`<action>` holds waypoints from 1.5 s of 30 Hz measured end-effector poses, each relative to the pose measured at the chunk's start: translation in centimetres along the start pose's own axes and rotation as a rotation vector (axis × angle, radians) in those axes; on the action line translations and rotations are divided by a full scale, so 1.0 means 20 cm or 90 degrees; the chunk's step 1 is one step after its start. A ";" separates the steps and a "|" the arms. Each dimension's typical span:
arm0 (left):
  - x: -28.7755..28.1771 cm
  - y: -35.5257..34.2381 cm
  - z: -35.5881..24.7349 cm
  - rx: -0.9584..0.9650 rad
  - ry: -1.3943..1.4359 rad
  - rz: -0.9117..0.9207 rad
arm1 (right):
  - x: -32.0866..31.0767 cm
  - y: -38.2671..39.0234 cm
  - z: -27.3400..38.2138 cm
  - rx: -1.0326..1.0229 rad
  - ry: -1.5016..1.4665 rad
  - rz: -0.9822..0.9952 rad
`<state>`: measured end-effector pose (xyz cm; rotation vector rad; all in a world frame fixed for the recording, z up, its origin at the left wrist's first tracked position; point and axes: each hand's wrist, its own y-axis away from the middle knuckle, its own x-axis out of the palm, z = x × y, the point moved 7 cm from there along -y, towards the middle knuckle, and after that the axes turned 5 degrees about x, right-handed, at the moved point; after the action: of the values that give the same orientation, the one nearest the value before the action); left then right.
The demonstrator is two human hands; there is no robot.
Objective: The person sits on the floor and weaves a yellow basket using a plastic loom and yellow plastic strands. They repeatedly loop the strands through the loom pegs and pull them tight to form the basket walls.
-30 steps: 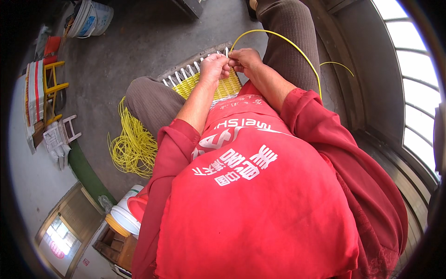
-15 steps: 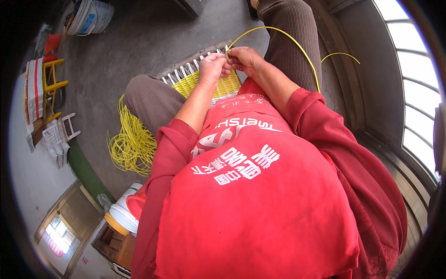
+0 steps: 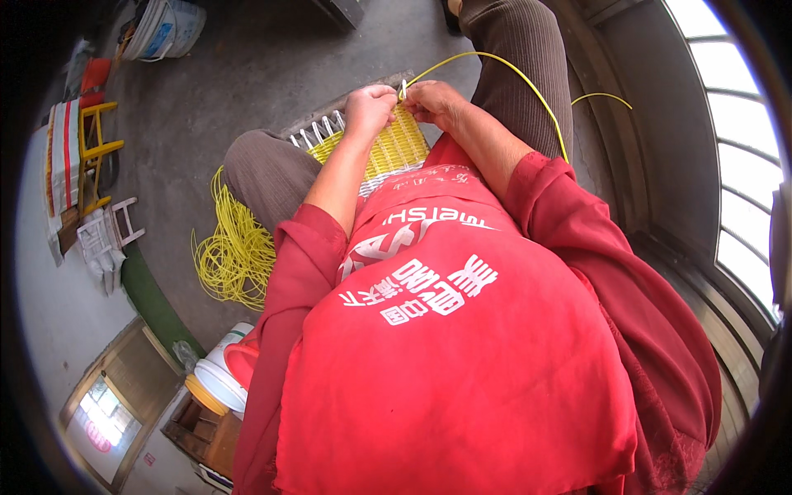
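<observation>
Between my knees lies a woven panel [image 3: 398, 150], yellow over most of its face with a white band nearer me. White stakes [image 3: 317, 132] stick out along its far edge. My left hand [image 3: 369, 112] is closed at that edge, fingertips on the yellow cord beside a stake; part of the grip is hidden. Just right of it, my right hand [image 3: 434, 102] pinches the yellow cord [image 3: 503, 59] next to the end stake [image 3: 403, 89]. From there the cord arcs over my right thigh, and its loose end [image 3: 615, 96] curves out beyond the leg.
A tangled coil of yellow cord [image 3: 235, 252] rests on the floor by my left knee. Farther left are a yellow stool frame [image 3: 99, 148] and a small white stool [image 3: 128, 223]. Buckets [image 3: 169, 31] stand at the far left, and a barred window [image 3: 747, 140] is on the right.
My left hand has shifted slightly left and up along the stakes, away from my right hand, uncovering more yellow weave. The right hand stays by the end stake; the cord's arc has dipped slightly.
</observation>
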<state>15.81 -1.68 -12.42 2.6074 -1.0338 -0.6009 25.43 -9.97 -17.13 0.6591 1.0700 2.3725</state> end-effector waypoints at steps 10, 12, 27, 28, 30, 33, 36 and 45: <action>0.06 -0.11 -0.08 -0.079 -0.159 0.118 | 0.00 -0.02 0.02 -0.068 0.096 0.047; 0.06 -0.13 -0.06 -0.066 -0.194 0.108 | 0.02 -0.01 0.03 -0.082 0.107 0.037; -0.02 0.02 0.04 -0.071 -0.020 0.076 | 0.01 0.00 0.03 -0.082 0.151 0.013; -0.02 0.01 0.02 -0.039 -0.001 0.050 | 0.02 0.00 0.03 -0.080 0.137 0.012; -0.01 0.00 -0.03 -0.013 0.004 0.015 | 0.01 0.02 0.03 -0.079 0.114 0.005; 0.03 -0.05 -0.04 -0.017 -0.146 0.081 | 0.02 0.03 0.03 -0.086 0.100 0.004; 0.04 -0.12 -0.05 -0.025 -0.277 0.113 | 0.01 0.02 0.03 -0.092 0.124 0.001; 0.06 -0.11 -0.01 -0.176 -0.079 0.180 | 0.01 0.02 0.02 -0.083 0.106 0.006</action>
<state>18.08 -0.92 -13.46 2.1610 -1.2323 -0.7801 25.48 -9.94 -16.58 0.4272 0.9705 2.5150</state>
